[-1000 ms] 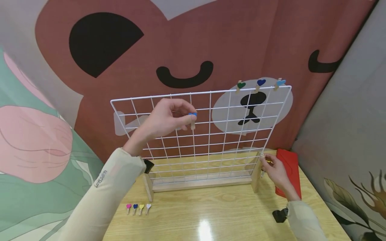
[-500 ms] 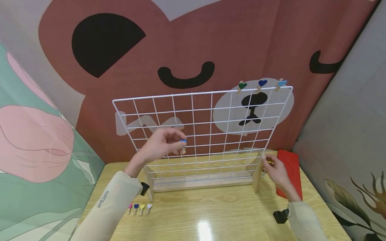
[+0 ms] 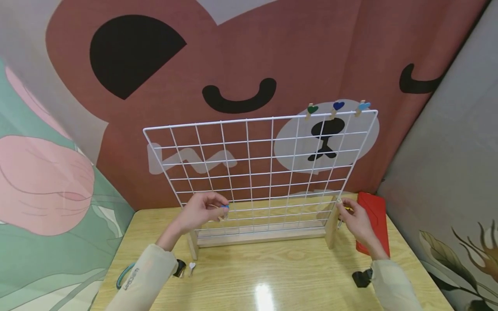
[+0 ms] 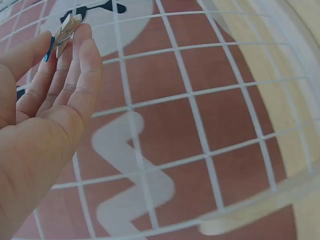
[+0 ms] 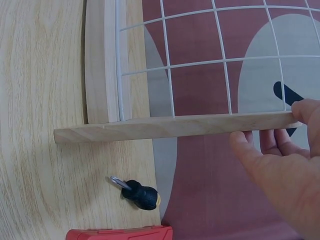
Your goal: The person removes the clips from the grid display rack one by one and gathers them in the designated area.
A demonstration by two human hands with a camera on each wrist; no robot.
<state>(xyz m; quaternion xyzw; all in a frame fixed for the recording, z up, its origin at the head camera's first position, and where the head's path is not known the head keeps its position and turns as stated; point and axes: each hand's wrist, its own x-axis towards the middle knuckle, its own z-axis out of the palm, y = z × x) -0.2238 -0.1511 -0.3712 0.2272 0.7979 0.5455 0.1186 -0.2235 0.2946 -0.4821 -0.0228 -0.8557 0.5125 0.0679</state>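
Note:
My left hand (image 3: 198, 211) pinches a wooden clothespin (image 4: 66, 35) with a blue heart between thumb and fingers, in front of the lower left of a white wire grid (image 3: 247, 121). The grid stands upright in a wooden base. My right hand (image 3: 355, 220) grips the upper end of the base's right wooden post (image 5: 175, 129), thumb and fingers on opposite sides. Along the grid's top bar, at the right, sit clothespins with a green heart (image 3: 312, 109), a dark blue heart (image 3: 338, 106) and a light blue heart (image 3: 364, 106). A white-heart clothespin (image 3: 192, 267) lies on the table.
Outside the right post lies a stubby black screwdriver (image 5: 142, 195), with a red case (image 3: 373, 222) beyond it. A teal curved object (image 3: 122, 274) shows beside the left sleeve. A curtain with a bear print (image 3: 167, 103) hangs behind the grid.
My left hand has come down and left along the grid with the blue-heart clothespin. Its sleeve and wrist camera now hide the other clothespins on the table. The right hand keeps its place.

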